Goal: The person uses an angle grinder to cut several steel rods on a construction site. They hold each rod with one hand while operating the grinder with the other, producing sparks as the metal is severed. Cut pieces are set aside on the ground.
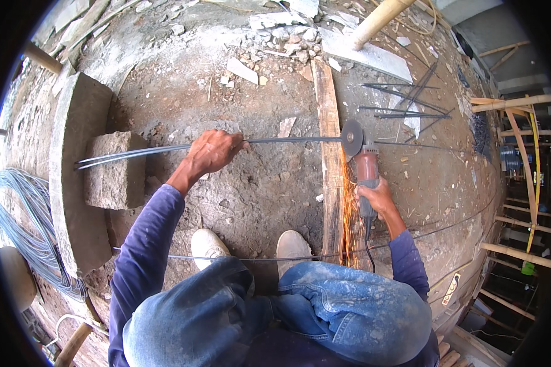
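My left hand (213, 151) is closed round a bundle of thin steel rods (159, 148) running left to right ahead of me. In my right hand (376, 197) is an angle grinder (367, 168), gripped by its body. Its cutting disc (351, 139) meets the rods where they cross a wooden plank (327, 110). Orange sparks (349, 226) stream from the disc toward me along the plank. On the left the rods rest over a rough concrete block (113, 177), their ends against a longer concrete beam (73, 183).
Short cut rods (404, 113) lie scattered at the far right. A coil of wire (33, 226) sits left of the beam. The grinder's cord (370, 248) hangs near my right knee. A bamboo pole (379, 24) and broken slabs (361, 54) are at the back. Another rod (263, 259) crosses by my shoes.
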Demonstrator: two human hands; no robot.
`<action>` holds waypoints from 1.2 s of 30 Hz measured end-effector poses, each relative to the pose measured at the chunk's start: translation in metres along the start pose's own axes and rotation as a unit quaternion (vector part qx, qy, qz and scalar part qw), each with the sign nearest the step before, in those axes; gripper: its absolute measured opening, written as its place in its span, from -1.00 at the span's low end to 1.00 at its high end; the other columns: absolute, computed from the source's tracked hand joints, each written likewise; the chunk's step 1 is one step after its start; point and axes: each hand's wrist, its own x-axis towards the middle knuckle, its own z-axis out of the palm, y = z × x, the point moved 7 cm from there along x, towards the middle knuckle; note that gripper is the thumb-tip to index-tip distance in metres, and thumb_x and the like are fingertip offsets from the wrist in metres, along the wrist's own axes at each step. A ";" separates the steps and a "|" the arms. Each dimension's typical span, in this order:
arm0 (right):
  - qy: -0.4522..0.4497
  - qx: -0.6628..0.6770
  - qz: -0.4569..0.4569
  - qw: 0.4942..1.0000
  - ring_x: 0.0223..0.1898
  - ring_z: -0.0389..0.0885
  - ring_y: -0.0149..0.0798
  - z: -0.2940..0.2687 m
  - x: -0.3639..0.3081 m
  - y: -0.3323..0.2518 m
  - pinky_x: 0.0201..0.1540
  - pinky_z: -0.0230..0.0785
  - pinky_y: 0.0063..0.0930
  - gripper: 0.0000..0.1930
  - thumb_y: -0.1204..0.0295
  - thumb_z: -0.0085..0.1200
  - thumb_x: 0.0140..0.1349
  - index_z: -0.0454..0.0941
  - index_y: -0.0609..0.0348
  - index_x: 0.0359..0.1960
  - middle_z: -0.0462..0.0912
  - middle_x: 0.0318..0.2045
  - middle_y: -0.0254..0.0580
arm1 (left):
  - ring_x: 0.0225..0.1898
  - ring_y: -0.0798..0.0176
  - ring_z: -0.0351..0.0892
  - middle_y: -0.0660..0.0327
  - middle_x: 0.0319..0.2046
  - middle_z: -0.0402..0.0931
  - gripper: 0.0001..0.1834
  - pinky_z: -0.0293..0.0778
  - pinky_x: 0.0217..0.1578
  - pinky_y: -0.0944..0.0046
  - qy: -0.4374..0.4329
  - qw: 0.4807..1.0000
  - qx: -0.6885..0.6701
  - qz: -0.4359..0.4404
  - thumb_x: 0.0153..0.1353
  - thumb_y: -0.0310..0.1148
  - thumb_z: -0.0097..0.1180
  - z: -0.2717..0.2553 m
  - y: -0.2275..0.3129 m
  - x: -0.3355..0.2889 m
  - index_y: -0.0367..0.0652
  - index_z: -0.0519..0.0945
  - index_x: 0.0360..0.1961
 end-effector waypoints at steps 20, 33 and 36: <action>-0.002 0.014 0.011 1.000 -0.51 0.69 -0.32 0.003 -0.003 -0.002 -0.46 0.64 -0.28 -0.58 0.45 0.38 0.12 0.56 0.26 0.01 0.71 -0.41 -0.21 | -0.49 -0.12 0.68 -0.01 -0.53 0.64 -0.54 0.54 -0.39 -0.14 -0.006 1.000 0.011 -0.007 0.66 0.06 0.01 0.003 -0.001 0.000 -0.11 0.67 -0.14; -0.009 0.006 0.027 1.000 -0.50 0.69 -0.33 0.003 -0.002 -0.002 -0.44 0.63 -0.29 -0.57 0.47 0.38 0.12 0.54 0.27 0.03 0.71 -0.41 -0.19 | -0.43 -0.22 0.70 -0.05 -0.50 0.65 -0.58 0.55 -0.37 -0.18 0.016 1.000 0.007 0.007 0.63 0.04 0.06 -0.001 -0.001 -0.002 -0.11 0.68 -0.12; -0.018 0.032 0.019 0.999 -0.50 0.69 -0.33 0.003 -0.003 0.003 -0.43 0.63 -0.30 -0.59 0.48 0.38 0.13 0.55 0.26 0.01 0.71 -0.41 -0.20 | -0.43 -0.21 0.71 -0.06 -0.49 0.66 -0.57 0.56 -0.37 -0.18 0.010 1.000 0.009 0.004 0.63 0.04 0.05 0.001 -0.002 -0.001 -0.12 0.67 -0.12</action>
